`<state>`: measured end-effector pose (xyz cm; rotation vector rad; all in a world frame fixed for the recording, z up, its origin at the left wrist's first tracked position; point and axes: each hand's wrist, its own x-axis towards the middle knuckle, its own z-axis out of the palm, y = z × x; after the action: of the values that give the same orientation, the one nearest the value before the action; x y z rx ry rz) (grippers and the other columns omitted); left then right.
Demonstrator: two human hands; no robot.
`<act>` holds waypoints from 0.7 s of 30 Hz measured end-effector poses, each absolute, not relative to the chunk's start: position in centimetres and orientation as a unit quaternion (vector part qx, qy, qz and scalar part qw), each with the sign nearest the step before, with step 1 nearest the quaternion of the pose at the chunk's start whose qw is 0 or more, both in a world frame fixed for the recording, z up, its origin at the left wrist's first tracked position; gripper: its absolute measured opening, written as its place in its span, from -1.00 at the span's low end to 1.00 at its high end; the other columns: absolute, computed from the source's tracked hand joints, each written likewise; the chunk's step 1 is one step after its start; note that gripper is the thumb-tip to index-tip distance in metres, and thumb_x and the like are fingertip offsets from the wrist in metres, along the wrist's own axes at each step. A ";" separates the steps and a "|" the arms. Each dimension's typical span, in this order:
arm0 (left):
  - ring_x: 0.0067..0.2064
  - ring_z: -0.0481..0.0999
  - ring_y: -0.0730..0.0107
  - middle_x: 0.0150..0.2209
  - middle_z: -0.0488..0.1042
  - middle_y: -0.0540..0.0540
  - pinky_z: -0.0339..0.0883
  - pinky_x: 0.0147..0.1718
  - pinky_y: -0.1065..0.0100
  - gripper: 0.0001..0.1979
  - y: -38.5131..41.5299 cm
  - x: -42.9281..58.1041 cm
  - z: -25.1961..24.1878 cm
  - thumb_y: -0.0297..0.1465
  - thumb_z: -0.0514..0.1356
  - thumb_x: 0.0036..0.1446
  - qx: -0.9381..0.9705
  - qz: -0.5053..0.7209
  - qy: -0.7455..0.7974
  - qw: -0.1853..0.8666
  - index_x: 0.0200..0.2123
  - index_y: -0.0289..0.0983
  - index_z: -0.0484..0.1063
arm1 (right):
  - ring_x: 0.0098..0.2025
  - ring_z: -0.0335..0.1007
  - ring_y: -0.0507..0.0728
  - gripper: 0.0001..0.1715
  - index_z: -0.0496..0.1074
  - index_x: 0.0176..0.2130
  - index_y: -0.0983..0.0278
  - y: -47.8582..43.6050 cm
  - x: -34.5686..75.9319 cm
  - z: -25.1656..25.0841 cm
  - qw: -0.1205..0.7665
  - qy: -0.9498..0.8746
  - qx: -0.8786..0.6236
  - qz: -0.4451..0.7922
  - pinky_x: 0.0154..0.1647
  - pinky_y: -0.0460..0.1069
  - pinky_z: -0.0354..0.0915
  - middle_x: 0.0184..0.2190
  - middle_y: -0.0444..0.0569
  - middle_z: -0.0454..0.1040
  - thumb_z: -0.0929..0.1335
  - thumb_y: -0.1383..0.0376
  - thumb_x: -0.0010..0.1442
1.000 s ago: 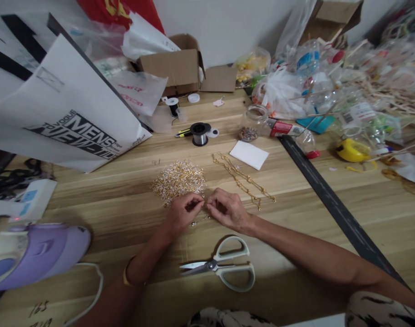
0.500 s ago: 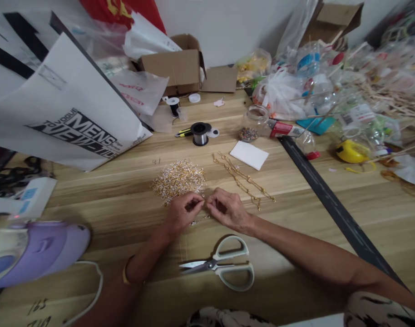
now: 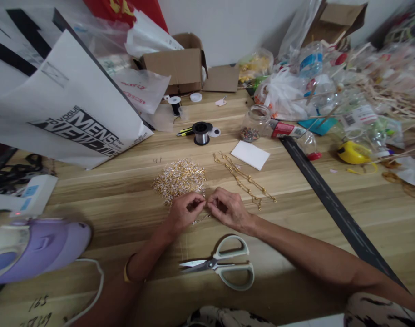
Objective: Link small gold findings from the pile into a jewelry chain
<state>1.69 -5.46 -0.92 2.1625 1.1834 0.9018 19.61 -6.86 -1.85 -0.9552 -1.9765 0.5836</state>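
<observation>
My left hand [image 3: 187,209] and my right hand [image 3: 229,210] meet almost tip to tip above the table, each with thumb and forefinger pinched. What lies between the fingertips is too small to make out. Just below them a short beaded strand [image 3: 201,220] rests on the wood. Behind my left hand spreads a loose pile of small gold and clear beads [image 3: 180,178]. Two gold chains [image 3: 243,181] lie beyond my right hand. Nearer to me are scissors [image 3: 216,263] with pale handles, blades apart and pointing left.
A spool of wire [image 3: 201,134], a jar of beads [image 3: 253,125] and a white card [image 3: 250,155] stand or lie farther back. At left are a large white bag [image 3: 88,109] and a purple device [image 3: 54,247]. Bottles and plastic bags [image 3: 282,91] crowd the right rear.
The view has shifted very slightly. My hands keep the same pinched pose, and the things on the table lie as before.
</observation>
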 end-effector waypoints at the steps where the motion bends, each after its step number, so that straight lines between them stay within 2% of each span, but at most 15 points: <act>1: -0.50 0.43 0.52 -0.53 0.49 0.01 0.27 -0.47 0.52 -0.94 -5.5 1.7 -0.9 -0.50 0.17 0.03 0.797 0.332 0.436 0.253 -0.46 -0.30 0.44 | -0.50 0.23 0.00 -0.91 0.33 -0.37 0.29 -6.9 19.6 -1.9 0.421 -0.789 -0.383 0.232 -0.49 -0.11 0.17 -0.50 -0.10 0.32 0.27 0.36 0.20; 21: -0.47 0.46 0.47 -0.51 0.50 -0.03 0.32 -0.46 0.49 -0.92 -5.7 1.8 -1.1 -0.43 0.18 0.04 0.757 0.332 0.452 0.335 -0.46 -0.30 0.44 | -0.52 0.20 -0.02 -0.91 0.32 -0.36 0.29 -6.9 19.6 -2.0 0.430 -0.781 -0.386 0.237 -0.52 -0.12 0.15 -0.50 -0.11 0.31 0.28 0.37 0.21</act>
<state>1.77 -5.66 -1.13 1.9737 1.1802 0.8672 19.64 -6.87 -2.01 -0.9626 -1.9481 0.5904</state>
